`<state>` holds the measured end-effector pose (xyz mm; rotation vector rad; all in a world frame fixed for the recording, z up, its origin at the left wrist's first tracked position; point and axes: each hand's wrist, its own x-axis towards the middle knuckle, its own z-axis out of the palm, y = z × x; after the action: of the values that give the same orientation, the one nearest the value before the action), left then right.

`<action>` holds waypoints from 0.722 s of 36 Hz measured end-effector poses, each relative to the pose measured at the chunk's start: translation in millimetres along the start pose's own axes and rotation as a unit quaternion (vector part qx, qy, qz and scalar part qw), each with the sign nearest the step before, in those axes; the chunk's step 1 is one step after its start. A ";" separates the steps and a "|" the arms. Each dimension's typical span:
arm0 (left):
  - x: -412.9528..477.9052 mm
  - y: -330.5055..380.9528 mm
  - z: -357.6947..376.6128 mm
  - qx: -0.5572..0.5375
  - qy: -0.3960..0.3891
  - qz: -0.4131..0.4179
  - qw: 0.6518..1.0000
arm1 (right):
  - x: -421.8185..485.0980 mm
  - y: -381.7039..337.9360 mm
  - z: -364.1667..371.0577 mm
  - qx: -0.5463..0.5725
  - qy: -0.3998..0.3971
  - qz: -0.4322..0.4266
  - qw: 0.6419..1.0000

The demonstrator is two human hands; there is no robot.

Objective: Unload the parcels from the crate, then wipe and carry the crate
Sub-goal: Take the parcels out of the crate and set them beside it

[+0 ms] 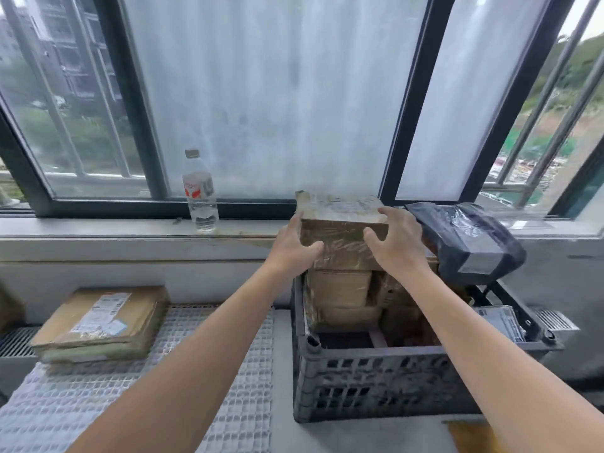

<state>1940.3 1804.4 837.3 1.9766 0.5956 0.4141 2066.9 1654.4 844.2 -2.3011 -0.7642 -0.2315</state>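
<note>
We note left hand [294, 246], right hand [400, 245] gripping taped parcel [343, 228]: thumbs on near face, fingers curled over its ends. Parcel tops stack inside grey crate [376, 384], above rim (black bag parcel [474, 237] just beside, right). Flat parcel [101, 322] lies on mat [196, 403], left of crate.

Grey ledge [283, 371]: white mesh mat [49, 410] left, flat cardboard parcel [101, 322] on mat; grey crate [376, 384] right, on bare ledge.
</note>
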 end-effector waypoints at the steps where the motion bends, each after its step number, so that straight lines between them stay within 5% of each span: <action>1: 2.9 -1.8 1.5 -0.002 -0.005 0.001 1.000 | 4.0 2.6 -0.2 -0.004 -0.018 0.021 1.000; 5: 10.9 -9.4 5.8 0.000 0.005 0.018 1.000 | 17.7 13.7 3.4 0.055 -0.079 0.051 0.994; 12: 13.7 -17.3 -1.4 0.018 0.056 0.121 0.991 | 22.3 14.8 6.5 0.151 0.066 0.002 0.986; 19: 6.0 -13.2 -32.9 0.082 0.095 0.242 0.962 | 36.7 -12.7 -3.3 0.192 0.077 -0.037 0.978; 26: -6.0 -14.3 -70.0 -0.043 0.157 0.240 0.957 | 37.9 -46.3 -17.5 0.271 -0.047 -0.051 0.960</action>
<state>1895.5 1857.2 856.0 1.9748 0.2740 1.0494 2071.4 1687.5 896.9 -1.7642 -0.8714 0.0432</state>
